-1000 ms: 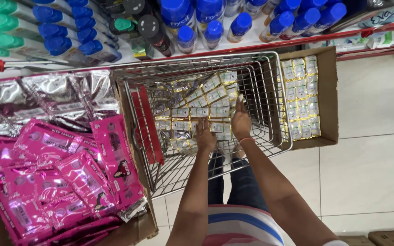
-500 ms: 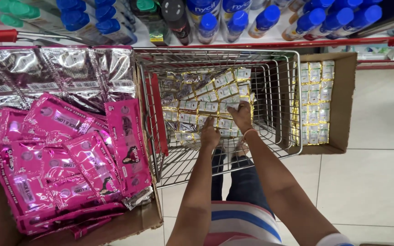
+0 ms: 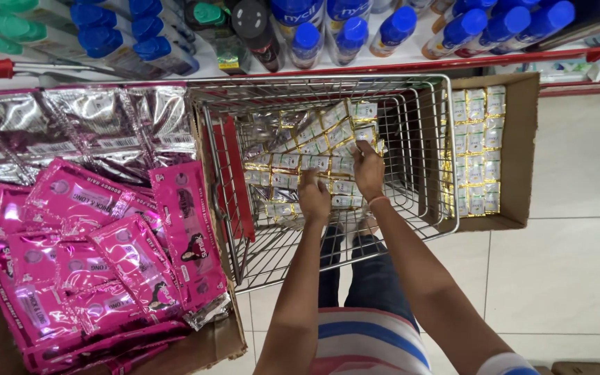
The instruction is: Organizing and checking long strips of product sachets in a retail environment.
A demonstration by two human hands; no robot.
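Big cardboard box (image 3: pixel 203 347) of pink sachets (image 3: pixel 92 257) sits at the left, wire basket (image 3: pixel 425 90) in the middle, smaller carton (image 3: pixel 519 153) of sachets on the right. Inside the basket lie the white-and-gold sachet strips (image 3: pixel 314 135); left hand (image 3: pixel 314 198) presses down on them, right hand (image 3: pixel 368 170) pinches one strip's edge.
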